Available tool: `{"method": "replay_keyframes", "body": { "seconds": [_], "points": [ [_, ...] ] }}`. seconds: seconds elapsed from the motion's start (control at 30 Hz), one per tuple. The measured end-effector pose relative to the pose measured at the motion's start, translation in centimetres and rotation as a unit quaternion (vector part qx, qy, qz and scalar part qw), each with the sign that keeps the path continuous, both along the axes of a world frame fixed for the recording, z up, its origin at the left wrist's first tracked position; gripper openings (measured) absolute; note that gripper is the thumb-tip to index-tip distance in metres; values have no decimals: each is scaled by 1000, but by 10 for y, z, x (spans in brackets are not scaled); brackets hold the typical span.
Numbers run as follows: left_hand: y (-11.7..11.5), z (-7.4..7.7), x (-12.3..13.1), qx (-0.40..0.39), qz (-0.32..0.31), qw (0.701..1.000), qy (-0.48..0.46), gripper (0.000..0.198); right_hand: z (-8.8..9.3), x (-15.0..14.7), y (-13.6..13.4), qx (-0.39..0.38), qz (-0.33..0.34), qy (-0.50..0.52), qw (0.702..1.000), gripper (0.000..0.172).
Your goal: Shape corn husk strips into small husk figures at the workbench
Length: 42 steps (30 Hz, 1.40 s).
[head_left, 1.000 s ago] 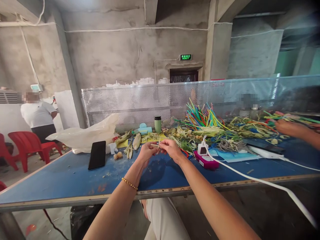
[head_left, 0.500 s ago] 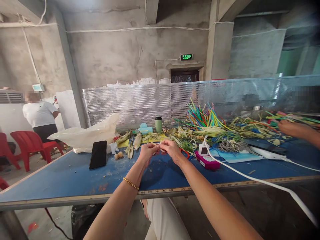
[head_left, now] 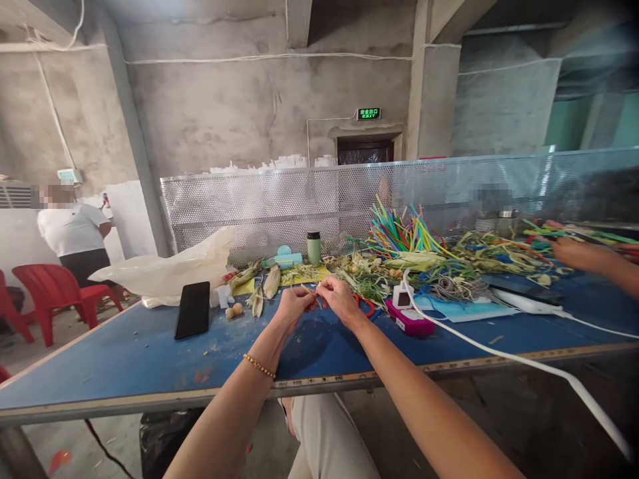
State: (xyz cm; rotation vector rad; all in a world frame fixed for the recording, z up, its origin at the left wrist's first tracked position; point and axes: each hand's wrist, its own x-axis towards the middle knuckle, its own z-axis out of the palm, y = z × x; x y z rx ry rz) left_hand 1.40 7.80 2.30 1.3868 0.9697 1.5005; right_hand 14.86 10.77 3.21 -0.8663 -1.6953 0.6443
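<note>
Handwork in front of the green bottle [head_left: 313, 250]

Left of the bottle on the blue desk [head_left: 124, 362]: black phone [head_left: 192, 311], then pale balls [head_left: 233, 311]. Nearer than the bottle, slightly left: left hand [head_left: 293, 307], grip pinching a small pale piece [head_left: 319, 301] directly in front of the bottle, too small to identify. Slightly right of the bottle: right hand [head_left: 342, 301], grip pinching the same piece. Farther right: red loop [head_left: 372, 308], magenta box [head_left: 414, 324].

Small pale strip [head_left: 319, 299], partly hidden, between left hand [head_left: 293, 307] and right hand [head_left: 341, 301]
</note>
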Motion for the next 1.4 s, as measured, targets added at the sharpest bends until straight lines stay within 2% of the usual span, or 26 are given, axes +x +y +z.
{"method": "replay_keyframes", "body": {
  "seconds": [0.17, 0.3, 0.43, 0.5, 0.63, 0.77, 0.87, 0.97, 1.1, 1.17, 1.27, 1.4],
  "points": [
    [0, 0, -3, -23, -12, 1000, 0, 14, -2, 1, 2, 10, -9, -18, 1000, 10],
    [-3, 5, -9, -80, -84, 990, -76, 18, 0, 3, 3, -13, 34, 3, 999, 19],
    [-4, 9, -15, -80, -117, 981, -133, 10, 1, 4, 3, -53, 101, 15, 993, 31],
    [-3, 11, -16, -90, -118, 976, -161, 5, -1, 4, 4, -60, 136, 12, 989, 30],
    [-3, 14, -19, -142, -143, 957, -209, 11, -5, 3, 4, -58, 172, 3, 983, 26],
    [-3, 16, -22, -192, -161, 941, -227, 9, -6, 1, 2, -10, 150, -30, 988, 17],
    [-1, 17, -25, -231, -156, 928, -246, 15, -7, 0, 0, 49, 116, -87, 988, 9],
    [1, 17, -28, -266, -159, 915, -257, 19, -8, 0, -1, 100, 94, -136, 981, 15],
    [4, 16, -34, -280, -170, 908, -262, 18, -10, 2, 2, 176, 111, -156, 966, 18],
    [4, 16, -35, -273, -180, 909, -258, 17, -9, 2, 2, 190, 115, -149, 964, 19],
    [2, 15, -33, -251, -195, 913, -255, 14, -6, 2, -1, 147, 118, -136, 973, 18],
    [-1, 17, -28, -233, -202, 920, -243, 11, -4, 0, -5, 50, 131, -97, 985, 29]
  ]
}}
